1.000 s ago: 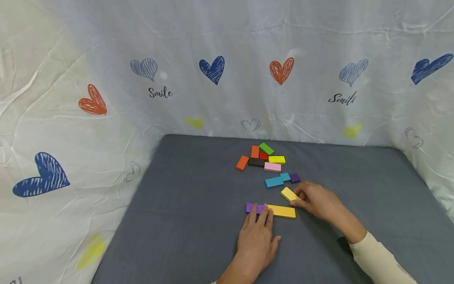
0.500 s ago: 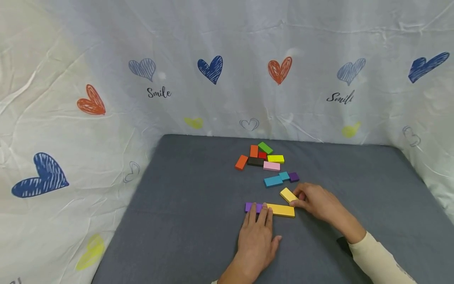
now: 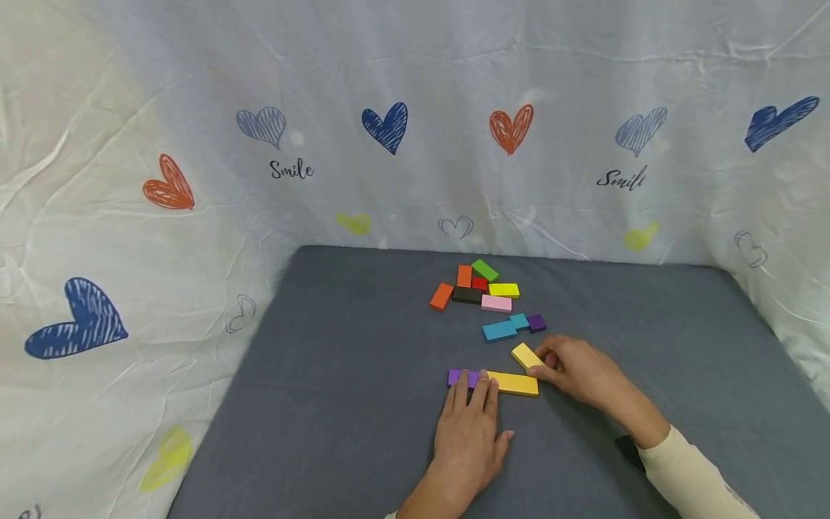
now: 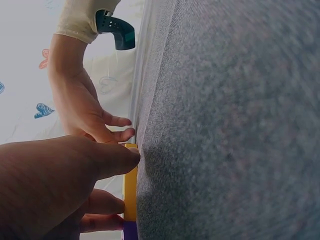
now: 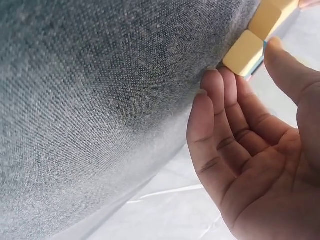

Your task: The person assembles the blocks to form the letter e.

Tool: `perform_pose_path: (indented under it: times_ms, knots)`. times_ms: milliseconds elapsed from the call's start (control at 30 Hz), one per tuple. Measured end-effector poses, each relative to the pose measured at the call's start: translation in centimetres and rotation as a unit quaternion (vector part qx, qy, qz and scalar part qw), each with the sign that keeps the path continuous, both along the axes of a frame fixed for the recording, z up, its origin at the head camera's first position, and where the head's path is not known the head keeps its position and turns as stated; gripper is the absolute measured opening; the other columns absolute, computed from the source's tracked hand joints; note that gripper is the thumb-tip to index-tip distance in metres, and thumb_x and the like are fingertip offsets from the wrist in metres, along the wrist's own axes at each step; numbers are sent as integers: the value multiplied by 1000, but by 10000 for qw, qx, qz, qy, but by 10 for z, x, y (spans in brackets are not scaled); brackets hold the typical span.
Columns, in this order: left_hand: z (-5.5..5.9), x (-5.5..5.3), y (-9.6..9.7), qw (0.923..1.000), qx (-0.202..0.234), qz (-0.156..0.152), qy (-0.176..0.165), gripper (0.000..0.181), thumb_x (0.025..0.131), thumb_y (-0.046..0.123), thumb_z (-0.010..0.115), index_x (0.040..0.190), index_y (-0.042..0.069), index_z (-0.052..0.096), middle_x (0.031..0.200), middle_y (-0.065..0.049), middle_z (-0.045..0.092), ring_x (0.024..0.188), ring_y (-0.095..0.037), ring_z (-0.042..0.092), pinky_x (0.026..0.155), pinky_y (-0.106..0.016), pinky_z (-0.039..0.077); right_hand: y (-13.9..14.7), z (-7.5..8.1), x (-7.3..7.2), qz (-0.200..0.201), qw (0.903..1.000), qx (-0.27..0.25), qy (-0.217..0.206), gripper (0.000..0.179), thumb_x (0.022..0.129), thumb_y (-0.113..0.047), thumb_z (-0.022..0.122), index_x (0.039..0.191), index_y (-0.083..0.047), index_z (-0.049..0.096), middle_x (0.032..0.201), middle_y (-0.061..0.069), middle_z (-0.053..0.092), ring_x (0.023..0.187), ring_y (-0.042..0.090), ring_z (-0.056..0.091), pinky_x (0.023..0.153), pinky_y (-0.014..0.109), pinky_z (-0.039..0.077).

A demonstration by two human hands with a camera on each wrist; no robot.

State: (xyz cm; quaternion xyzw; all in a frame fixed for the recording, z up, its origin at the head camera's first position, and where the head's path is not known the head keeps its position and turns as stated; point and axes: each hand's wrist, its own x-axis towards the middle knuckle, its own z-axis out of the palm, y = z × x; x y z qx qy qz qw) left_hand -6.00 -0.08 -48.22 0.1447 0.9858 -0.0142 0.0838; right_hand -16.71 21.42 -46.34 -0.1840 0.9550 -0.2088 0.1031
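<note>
My left hand (image 3: pixel 468 441) lies with fingers extended, the fingertips resting on a purple block (image 3: pixel 456 378) and the near end of a longer golden-yellow block (image 3: pixel 516 385). These two blocks lie end to end in a row. My right hand (image 3: pixel 582 369) pinches the right end of a pale yellow block (image 3: pixel 526 355), which lies slanted just behind the golden one. In the right wrist view, the thumb is on one side of the pale block (image 5: pixel 244 52) and the fingertips on the other. The left wrist view shows the golden block (image 4: pixel 130 192) beside the left fingers.
Behind the hands lie two blue blocks (image 3: pixel 499 331) and a dark purple block (image 3: pixel 536 323). Farther back is a loose group with orange, green, red, black (image 3: pixel 467 295), yellow and pink (image 3: pixel 496 303) blocks. A grey cloth (image 3: pixel 324 375) covers the table; a heart-patterned curtain (image 3: pixel 415 187) borders it.
The hands and blocks keep almost the same places throughout. Only a slight shift of the head view shows.
</note>
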Motion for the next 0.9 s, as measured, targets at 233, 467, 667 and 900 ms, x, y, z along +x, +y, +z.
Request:
perform_pose_path:
  times_ms: [233, 467, 667, 900]
  knots:
    - [-2, -1, -1, 9999, 61, 40, -108, 80, 102, 68, 52, 167, 25, 34, 174, 3, 28, 161, -28, 24, 129, -43, 24, 0, -2, 6, 19, 9998, 80, 176, 37, 91, -34, 85, 114, -7, 75, 87, -2, 59, 72, 13, 52, 60, 29, 44]
    - [-4, 0, -1, 9994, 289, 121, -171, 83, 101, 69, 54, 168, 25, 33, 175, 3, 24, 162, -28, 21, 129, -44, 24, -3, -2, 9, 52, 9995, -7, 314, 36, 90, -31, 86, 115, -6, 75, 88, -2, 59, 72, 13, 51, 60, 30, 44]
    - [-5, 1, -2, 9985, 496, 126, -176, 84, 101, 68, 56, 168, 24, 33, 175, 3, 23, 162, -29, 20, 129, -45, 23, -3, -3, 9, 53, 9992, -122, 378, 35, 90, -28, 86, 114, -5, 75, 87, -2, 59, 74, 13, 52, 62, 30, 45]
    - [-4, 2, -2, 9992, 385, 95, -55, 82, 101, 68, 55, 167, 25, 34, 175, 3, 25, 162, -28, 21, 129, -45, 23, -1, -4, 7, 64, 9992, -226, 332, 35, 90, -28, 86, 115, -5, 75, 88, -2, 59, 74, 13, 52, 64, 31, 46]
